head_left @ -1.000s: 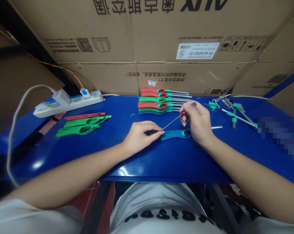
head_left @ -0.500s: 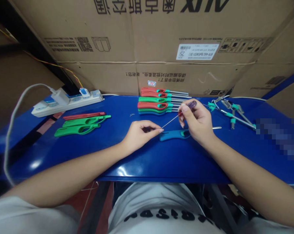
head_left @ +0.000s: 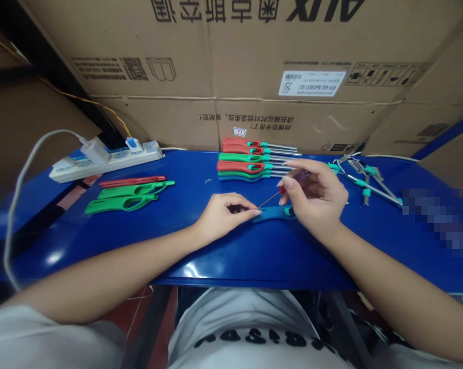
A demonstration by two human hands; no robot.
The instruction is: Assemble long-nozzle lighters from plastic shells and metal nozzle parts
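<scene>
A blue lighter body (head_left: pixel 272 213) lies on the blue table (head_left: pixel 231 256) between my hands. My right hand (head_left: pixel 316 197) is closed around a small screwdriver (head_left: pixel 272 199) with a red collar and purple handle, its thin shaft pointing down-left at the left end of the blue body. My left hand (head_left: pixel 222 215) pinches thumb and forefinger together right at the shaft's tip; what sits in the pinch is too small to make out.
A stack of red, green and blue lighters (head_left: pixel 245 159) lies behind my hands. Green and red shell halves (head_left: pixel 127 197) rest at left, beside a white power strip (head_left: pixel 104 159). Metal tubes with teal fittings (head_left: pixel 364 177) lie at right. Cardboard boxes (head_left: pixel 235 66) wall the back.
My right hand has dropped and rotated, bringing the screwdriver lower and flatter toward the blue body. My left hand has barely moved.
</scene>
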